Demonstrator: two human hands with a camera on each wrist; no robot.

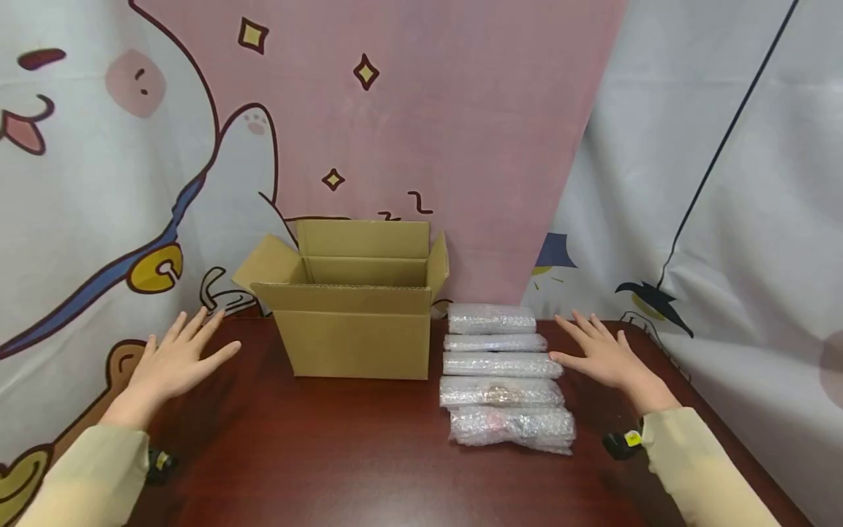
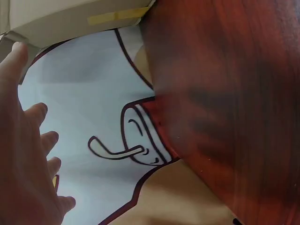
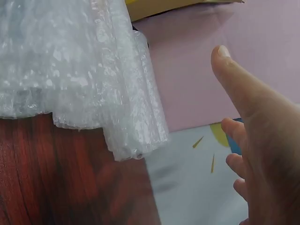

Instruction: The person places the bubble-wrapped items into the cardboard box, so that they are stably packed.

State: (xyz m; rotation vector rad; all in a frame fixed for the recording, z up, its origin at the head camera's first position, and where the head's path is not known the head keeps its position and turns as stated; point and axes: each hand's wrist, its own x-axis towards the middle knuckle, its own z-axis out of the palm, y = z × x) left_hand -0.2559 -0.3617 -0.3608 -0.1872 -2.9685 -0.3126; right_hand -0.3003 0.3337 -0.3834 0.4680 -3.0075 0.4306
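red-brown table (image 1: 342, 446): wrapped rolls (image 1: 500, 364), long axes left-right

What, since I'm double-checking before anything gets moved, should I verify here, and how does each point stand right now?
1. Box upright on the table: ok, its opening faces up.
2. Flaps out of the way: ok, they stand spread around the opening.
3. Inside of the box bare: cannot tell, its floor is hidden.
4. Hands free: ok, the left hand and the right hand are both open and hold nothing.
5. Bubble-wrapped packages apart from the box: ok, five lie in a row to its right in the head view.
6. Package ends flush: not ok, they are staggered.
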